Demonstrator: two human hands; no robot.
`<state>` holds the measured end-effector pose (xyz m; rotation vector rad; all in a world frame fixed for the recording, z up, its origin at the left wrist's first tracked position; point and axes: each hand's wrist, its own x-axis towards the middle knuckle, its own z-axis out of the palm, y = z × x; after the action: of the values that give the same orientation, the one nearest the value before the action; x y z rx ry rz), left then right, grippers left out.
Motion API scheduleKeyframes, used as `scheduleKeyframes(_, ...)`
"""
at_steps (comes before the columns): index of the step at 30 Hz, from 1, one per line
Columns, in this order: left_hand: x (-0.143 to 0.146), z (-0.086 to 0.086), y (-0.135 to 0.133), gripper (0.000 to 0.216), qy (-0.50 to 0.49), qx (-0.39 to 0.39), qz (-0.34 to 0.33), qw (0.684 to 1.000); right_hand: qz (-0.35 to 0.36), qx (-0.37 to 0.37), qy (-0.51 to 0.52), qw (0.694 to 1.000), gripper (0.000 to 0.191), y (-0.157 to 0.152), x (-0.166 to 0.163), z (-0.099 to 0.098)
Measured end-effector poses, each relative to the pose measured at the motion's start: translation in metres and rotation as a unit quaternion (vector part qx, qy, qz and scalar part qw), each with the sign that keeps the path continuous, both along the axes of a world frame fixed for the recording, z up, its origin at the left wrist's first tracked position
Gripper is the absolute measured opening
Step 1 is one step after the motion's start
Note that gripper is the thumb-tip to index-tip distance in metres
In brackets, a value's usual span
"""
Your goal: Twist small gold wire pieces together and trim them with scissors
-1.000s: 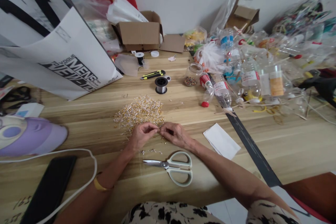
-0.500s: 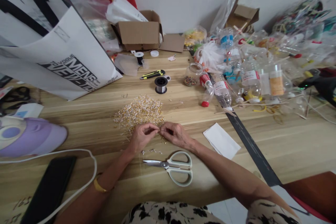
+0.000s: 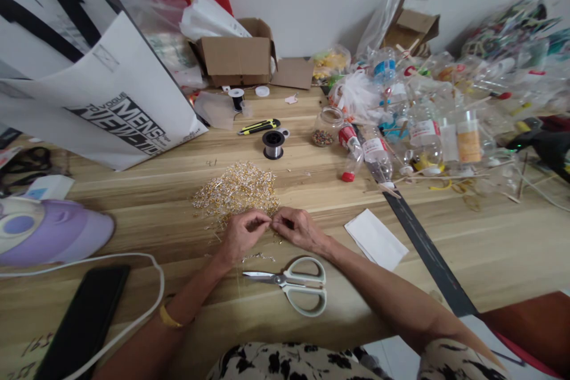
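Note:
A heap of small gold and silver beads (image 3: 237, 189) lies on the wooden table (image 3: 178, 214). Just in front of it my left hand (image 3: 241, 234) and my right hand (image 3: 298, 228) meet fingertip to fingertip, both pinched on something too small to make out. A short beaded strand (image 3: 257, 257) lies under my left hand. White-handled scissors (image 3: 294, 284) rest shut on the table right below my hands.
A spool of thin wire (image 3: 273, 143) and a yellow utility knife (image 3: 259, 126) lie beyond the beads. Plastic bottles (image 3: 378, 157) and clutter fill the right. A white paper (image 3: 376, 238), a black strip (image 3: 423, 246), a phone (image 3: 84, 320), a white cable (image 3: 133, 261) and a purple mask (image 3: 48, 228) surround me.
My hands stay pinched together at the bead heap; the left wrist has dipped slightly. Nothing else has moved.

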<state>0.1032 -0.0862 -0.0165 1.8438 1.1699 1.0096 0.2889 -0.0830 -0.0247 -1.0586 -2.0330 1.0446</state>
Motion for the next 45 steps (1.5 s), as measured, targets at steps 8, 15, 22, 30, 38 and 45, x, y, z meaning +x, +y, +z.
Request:
scheduleKeyframes(8,0.0006,0.0019,-0.0006,0.006,0.007,-0.016,0.008,1.0,0.002,0.002,0.007,1.0,0.009,0.0,0.0003,-0.0014)
scheduleKeyframes(15,0.0006,-0.0023,-0.0006,0.006,-0.021,-0.059,0.014,0.998,0.001,-0.006,0.001,1.0,0.008,0.0004,0.0006,-0.0014)
scheduleKeyframes(22,-0.0001,0.0,-0.0006,0.006,-0.016,-0.072,0.003,0.997,0.002,-0.007,0.006,1.0,0.008,0.0006,0.0009,-0.0016)
scheduleKeyframes(30,-0.0019,0.0023,0.0,0.008,0.006,-0.069,-0.013,0.998,0.004,-0.009,0.014,1.0,0.01,0.0006,0.0011,-0.0022)
scheduleKeyframes(38,-0.0028,0.004,0.0013,0.006,0.023,-0.073,-0.013,0.997,-0.007,-0.018,0.028,0.999,0.011,-0.001,0.0002,-0.0024)
scheduleKeyframes(45,-0.0014,0.0052,0.0006,0.007,0.031,-0.036,-0.017,0.999,-0.012,-0.031,0.059,0.998,0.016,-0.0019,-0.0009,-0.0024)
